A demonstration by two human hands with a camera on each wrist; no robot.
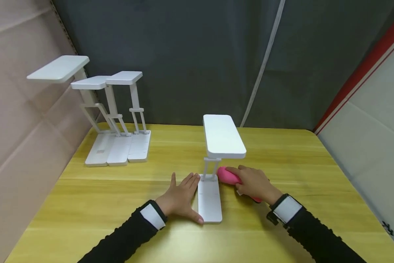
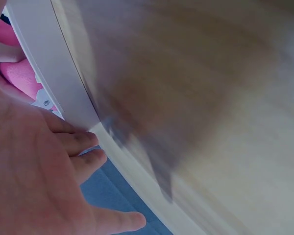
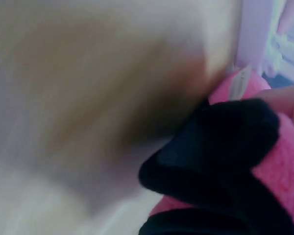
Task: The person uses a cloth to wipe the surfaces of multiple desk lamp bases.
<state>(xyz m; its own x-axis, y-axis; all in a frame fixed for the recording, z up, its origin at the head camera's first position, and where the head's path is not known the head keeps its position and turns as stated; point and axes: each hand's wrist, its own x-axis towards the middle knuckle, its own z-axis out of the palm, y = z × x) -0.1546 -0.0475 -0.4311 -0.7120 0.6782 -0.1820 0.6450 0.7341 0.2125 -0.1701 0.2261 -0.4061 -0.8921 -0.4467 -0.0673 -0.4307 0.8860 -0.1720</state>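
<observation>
A white folding phone stand [image 1: 210,202] stands upright on the wooden table, its flat top plate raised above a narrow base. My left hand [image 1: 180,199] rests along the left edge of that base, thumb and fingers spread. Against the right side of the stand lies a pink plush toy [image 1: 227,176], which my right hand [image 1: 254,182] grips from above. The right wrist view shows fuzzy pink cloth [image 3: 284,161], black soft parts [image 3: 210,147] and a small pale label [image 3: 240,82]. Most of the toy is hidden under the hand.
Several similar white stands, such as the rightmost one [image 1: 139,148], stand side by side at the table's back left. A dark grey curtain [image 1: 184,65] hangs behind the table [image 1: 118,204]. Pale walls flank it left and right.
</observation>
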